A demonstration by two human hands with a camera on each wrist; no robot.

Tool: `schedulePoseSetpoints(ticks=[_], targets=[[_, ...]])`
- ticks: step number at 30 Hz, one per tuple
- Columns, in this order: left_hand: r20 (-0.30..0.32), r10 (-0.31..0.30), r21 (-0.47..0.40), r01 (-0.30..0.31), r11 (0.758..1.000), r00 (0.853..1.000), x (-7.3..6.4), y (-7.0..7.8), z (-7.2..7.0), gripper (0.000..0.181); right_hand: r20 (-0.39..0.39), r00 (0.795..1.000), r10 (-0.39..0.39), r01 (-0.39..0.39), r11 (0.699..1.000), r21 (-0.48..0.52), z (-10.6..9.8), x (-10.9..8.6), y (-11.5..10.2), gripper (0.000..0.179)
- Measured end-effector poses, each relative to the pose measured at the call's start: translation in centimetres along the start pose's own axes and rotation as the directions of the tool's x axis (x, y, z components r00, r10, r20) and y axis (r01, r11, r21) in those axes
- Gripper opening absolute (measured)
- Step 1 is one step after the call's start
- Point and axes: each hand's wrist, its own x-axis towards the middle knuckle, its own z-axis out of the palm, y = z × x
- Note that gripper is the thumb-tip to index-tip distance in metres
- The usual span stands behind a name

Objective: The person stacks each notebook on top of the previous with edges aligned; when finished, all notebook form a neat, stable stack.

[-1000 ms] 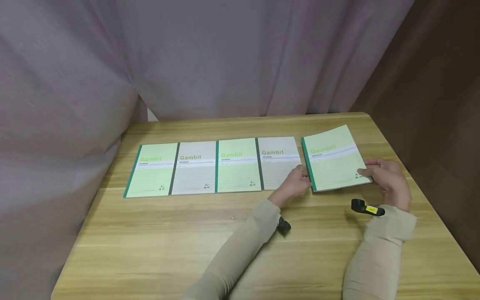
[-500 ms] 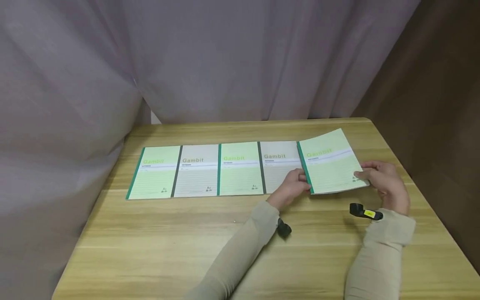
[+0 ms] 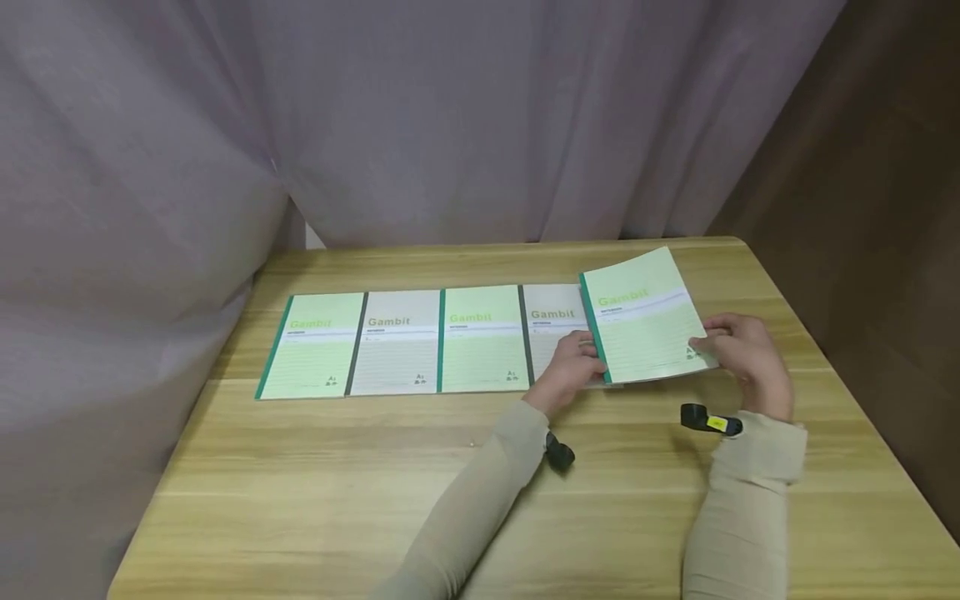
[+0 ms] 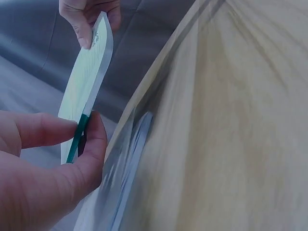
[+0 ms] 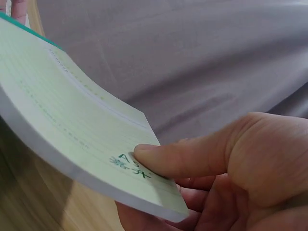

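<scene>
Green-spined and pale green on its cover, a Gambit notebook [image 3: 641,317] is held between both hands, raised off the wooden table [image 3: 315,492] and tilted. The left hand [image 3: 572,367] pinches its dark green spine edge at the near corner, thumb on one side and fingers curled behind, as the left wrist view shows plainly. The right hand [image 3: 742,354] grips the opposite near corner, its thumb [image 5: 178,161] pressed flat on the cover beside the printed A5 mark and the other fingers curled beneath. The cover bows slightly between the two grips.

Just under and beyond the left hand lies a grey Gambit notebook [image 3: 553,329], partly overlapped by the lifted one. Further out from the left hand, away from the right, three more lie flat edge to edge in a row: a green one [image 3: 480,337], a grey one [image 3: 393,342] and a green one [image 3: 311,346]. Behind both hands hangs a mauve curtain [image 3: 450,117]; a dark brown panel [image 3: 862,167] stands beyond the right hand.
</scene>
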Motion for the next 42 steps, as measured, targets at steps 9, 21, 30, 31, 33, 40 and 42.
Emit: schedulePoseSetpoints(ticks=[9, 21, 30, 31, 33, 40, 42], targets=[[0.0, 0.017, -0.024, -0.017, 1.0, 1.0, -0.2, 1.3, -2.0, 0.055, -0.024, 1.0, -0.02, 0.02, 1.0, 0.004, 1.3, 0.4, -0.9, 0.047], [0.048, 0.077, -0.016, -0.076, 0.997, 0.996, -0.5, 2.6, -4.6, 0.054, -0.043, 0.997, -0.066, 0.065, 0.998, -0.021, 2.9, 0.8, -1.8, 0.043], [0.028, 0.094, 0.019, -0.095, 0.995, 0.995, -1.0, 3.4, -6.8, 0.056, -0.009, 0.994, -0.111, 0.111, 0.992, 0.058, 4.0, 0.9, -3.2, 0.044], [0.025, 0.095, 0.022, -0.096, 0.995, 0.995, -1.1, 3.5, -7.0, 0.056, -0.005, 0.993, -0.12, 0.12, 0.991, 0.066, 4.2, 1.0, -3.3, 0.044], [0.015, 0.094, 0.026, -0.094, 0.995, 0.995, -1.3, 3.6, -7.5, 0.057, 0.008, 0.992, -0.127, 0.126, 0.988, 0.085, 4.4, 1.0, -3.6, 0.045], [-0.004, 0.098, 0.048, -0.098, 0.994, 0.995, -2.3, 4.2, -9.1, 0.059, 0.049, 0.987, -0.153, 0.144, 0.98, 0.14, 5.5, 1.3, -4.2, 0.046], [-0.009, 0.096, 0.041, -0.095, 0.995, 0.995, -2.5, 4.5, -9.6, 0.059, 0.058, 0.985, -0.161, 0.151, 0.978, 0.144, 5.8, 1.4, -4.5, 0.045]])
